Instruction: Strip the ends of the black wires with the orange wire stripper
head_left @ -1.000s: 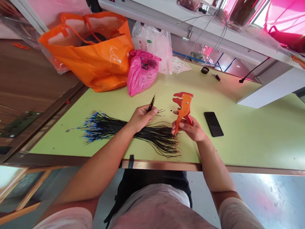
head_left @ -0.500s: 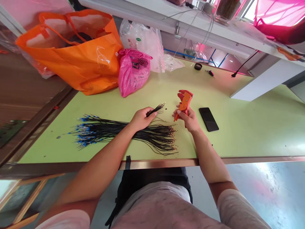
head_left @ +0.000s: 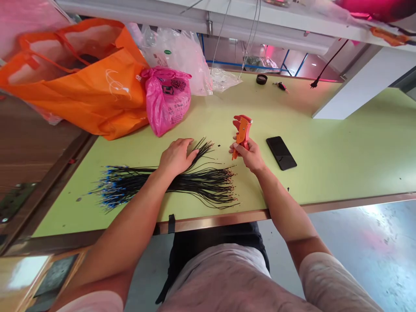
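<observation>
A small bunch of black wires (head_left: 202, 152) is fanned out on the table beside my left hand (head_left: 177, 155). That hand is open, its thumb apart from its fingers, with the bunch running under the thumb. Below it lies a larger bundle of black wires (head_left: 201, 180), with blue-and-silver ends on the left and coppery ends on the right. My right hand (head_left: 247, 152) is closed around the handles of a red and orange wire stripper (head_left: 242, 130), its jaws pointing up and away from me.
A black phone (head_left: 281, 153) lies on the green table (head_left: 341, 164) right of my right hand. An orange bag (head_left: 94, 91), a pink plastic bag (head_left: 169, 102) and clear plastic bags (head_left: 182, 56) stand at the back left. Farther back are a black tape roll (head_left: 261, 79) and a plug (head_left: 314, 83).
My left hand has loosened from the small bunch of wires and shifted left; the wire ends have spread out. The right hand still holds the wire stripper. The view has shifted slightly.
</observation>
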Tool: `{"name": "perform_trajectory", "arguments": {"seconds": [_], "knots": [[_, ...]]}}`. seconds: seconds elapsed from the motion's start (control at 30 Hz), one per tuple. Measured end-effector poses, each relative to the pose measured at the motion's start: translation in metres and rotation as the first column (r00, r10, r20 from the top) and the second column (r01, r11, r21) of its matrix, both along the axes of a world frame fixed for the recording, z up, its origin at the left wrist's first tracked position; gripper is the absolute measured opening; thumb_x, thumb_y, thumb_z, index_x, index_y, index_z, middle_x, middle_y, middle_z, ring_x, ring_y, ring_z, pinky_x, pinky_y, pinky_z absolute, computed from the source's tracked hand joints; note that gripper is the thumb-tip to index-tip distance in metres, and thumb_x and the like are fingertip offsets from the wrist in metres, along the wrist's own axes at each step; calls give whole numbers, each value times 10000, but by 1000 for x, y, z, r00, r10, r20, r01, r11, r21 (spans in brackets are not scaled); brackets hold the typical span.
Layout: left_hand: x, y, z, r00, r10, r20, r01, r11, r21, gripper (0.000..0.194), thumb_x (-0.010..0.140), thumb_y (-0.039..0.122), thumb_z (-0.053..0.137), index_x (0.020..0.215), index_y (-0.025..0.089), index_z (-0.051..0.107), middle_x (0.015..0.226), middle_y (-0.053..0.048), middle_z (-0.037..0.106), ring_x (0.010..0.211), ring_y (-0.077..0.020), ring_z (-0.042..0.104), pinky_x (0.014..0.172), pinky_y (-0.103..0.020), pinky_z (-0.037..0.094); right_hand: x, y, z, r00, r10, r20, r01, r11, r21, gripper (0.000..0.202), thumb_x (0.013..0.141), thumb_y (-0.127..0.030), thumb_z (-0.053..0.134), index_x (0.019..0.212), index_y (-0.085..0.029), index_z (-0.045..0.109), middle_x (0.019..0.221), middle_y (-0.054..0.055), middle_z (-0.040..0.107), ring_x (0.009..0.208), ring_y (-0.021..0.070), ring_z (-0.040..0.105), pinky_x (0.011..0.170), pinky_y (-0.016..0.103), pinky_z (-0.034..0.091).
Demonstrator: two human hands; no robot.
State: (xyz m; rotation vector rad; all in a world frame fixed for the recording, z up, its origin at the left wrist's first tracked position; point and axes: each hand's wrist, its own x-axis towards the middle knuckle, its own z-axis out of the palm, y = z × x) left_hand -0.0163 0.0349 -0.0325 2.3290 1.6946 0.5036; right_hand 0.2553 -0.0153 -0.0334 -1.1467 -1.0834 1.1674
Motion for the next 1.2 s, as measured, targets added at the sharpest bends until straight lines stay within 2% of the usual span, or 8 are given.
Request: {"name": "perform_trajectory", "arguments": {"seconds": [0.07,0.2,0.4,0.57,0.73,0.9,1.1,1.2], "knots": [[3,-5,9,1000,-10,4,10,998,65,478,951,424,580,1367,191,619,1413,-155,635,1339,-355,572,1107,-493,499,0,1,0,1000,-11,0,11,1000,7,446,800,-473,827,1107,-206,643,937,44,731,821,205,739,855,432,631],[8,-18,19,980,-96,172,66,983,173,411,971,441,569,1310,220,635,1378,-119,652,1307,-307,595,1115,-449,497,0,2,0,999,-41,-6,41,999,8,449,796,-458,822,1114,-198,641,960,53,737,814,199,738,823,409,630],[2,-30,9,935,-294,197,258,947,191,307,935,506,639,1058,237,724,1252,-112,703,1229,-310,615,1109,-477,487,-1,3,-3,997,-76,-12,76,997,10,443,794,-449,804,1114,-201,624,987,61,721,809,198,732,783,383,612],[2,-33,3,948,-219,233,161,957,242,268,951,457,621,1025,233,750,1111,-101,718,1124,-284,641,1069,-447,503,-1,0,-4,986,-13,168,0,997,77,369,819,-425,766,1074,-198,628,953,55,698,804,205,692,771,388,590],[-2,-30,-10,910,-132,393,108,991,81,329,939,458,621,1093,195,744,1085,-86,738,919,-204,686,873,-334,563,-1,-5,-1,932,14,362,-61,991,118,318,858,-381,719,1095,-180,651,862,26,656,800,203,631,755,364,549],[-12,-28,-14,874,-31,485,94,990,-106,399,891,517,658,1078,179,761,968,-69,776,773,-170,665,734,-283,550,-2,-4,-1,916,-9,401,-46,991,128,295,873,-362,683,1100,-178,649,855,23,645,751,186,587,717,350,523],[-12,-30,-7,869,-136,476,198,977,-83,393,879,510,696,1111,203,774,1054,-85,800,902,-206,710,865,-331,570,-2,-3,-2,915,-40,401,-16,991,136,243,871,-379,679,1020,-196,621,944,37,668,722,169,565,704,352,508],[-10,-30,-6,873,-271,406,301,954,-10,323,910,514,666,962,227,805,1026,-85,805,958,-231,714,941,-370,557,-2,-3,-2,910,-37,413,-20,991,134,259,876,-380,669,1048,-190,631,909,26,645,707,162,544,690,344,490]]}}
